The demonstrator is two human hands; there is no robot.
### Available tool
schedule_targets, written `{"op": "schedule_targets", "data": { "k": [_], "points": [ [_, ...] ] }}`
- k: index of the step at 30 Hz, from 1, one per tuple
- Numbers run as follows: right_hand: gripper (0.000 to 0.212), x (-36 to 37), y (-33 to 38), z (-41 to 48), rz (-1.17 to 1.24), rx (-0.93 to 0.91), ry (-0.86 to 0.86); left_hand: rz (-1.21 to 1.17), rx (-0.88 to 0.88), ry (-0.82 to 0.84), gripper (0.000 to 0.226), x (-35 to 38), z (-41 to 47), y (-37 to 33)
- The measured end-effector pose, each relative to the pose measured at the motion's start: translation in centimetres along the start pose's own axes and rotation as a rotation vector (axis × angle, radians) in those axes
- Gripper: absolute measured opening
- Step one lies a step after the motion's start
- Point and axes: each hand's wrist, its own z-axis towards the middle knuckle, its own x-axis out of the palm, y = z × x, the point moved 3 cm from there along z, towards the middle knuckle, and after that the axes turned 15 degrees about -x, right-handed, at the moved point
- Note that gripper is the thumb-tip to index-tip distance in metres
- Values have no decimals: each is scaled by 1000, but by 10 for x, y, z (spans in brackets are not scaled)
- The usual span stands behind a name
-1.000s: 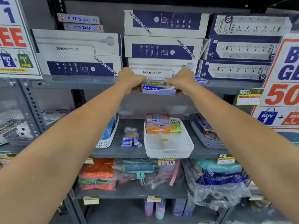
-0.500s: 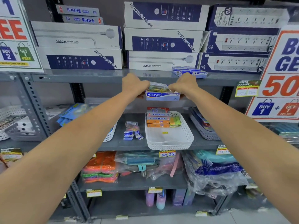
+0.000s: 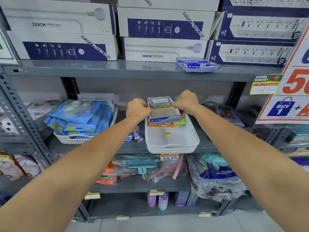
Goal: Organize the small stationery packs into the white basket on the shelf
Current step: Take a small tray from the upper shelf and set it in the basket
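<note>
- The left hand (image 3: pixel 137 108) and the right hand (image 3: pixel 186 101) hold a blue-and-white open Kangaro box (image 3: pixel 163 113) between them, one hand on each side wall.
- The fingers of both hands are curled and pinching the box's side edges; the fingertips themselves are mostly hidden behind the knuckles.
- A small clear pack (image 3: pixel 159 102) lies inside the box at its far end; the near part of the box floor is bare.
- The box is at the far end of the white basket (image 3: pixel 172 141), over a stack of orange and blue flat packs (image 3: pixel 160 124) that sits in the basket's far end. Whether it rests on the stack or is just above it cannot be told.
- Green and yellow packs (image 3: pixel 180 122) lie beside that stack, toward the basket's right wall.
- The near half of the basket holds only a small yellow tag (image 3: pixel 167 133).
- The basket stands at the front edge of the middle shelf (image 3: pixel 209 144), above a yellow price label (image 3: pixel 169 157).
- A few small blue-and-white packs (image 3: pixel 135 135) lie loose on the shelf just left of the basket.
- Further left, another white basket (image 3: pixel 73 138) is piled with blue packets.
- On the shelf above, a second Kangaro box (image 3: pixel 197 65) sits near the front edge.
</note>
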Motion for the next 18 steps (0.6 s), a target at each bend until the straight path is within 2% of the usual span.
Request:
{"op": "schedule_targets", "data": {
  "k": [10,16,18],
  "points": [
    [6,64,-53,28,1,53,196,201,-215,25,20,55,29,36],
    [24,99,-88,45,48,104,226,362,-241,30,22,87,47,50],
    [18,109,-98,49,8,103,244,463,-211,21,28,96,50,52]
  ]
}}
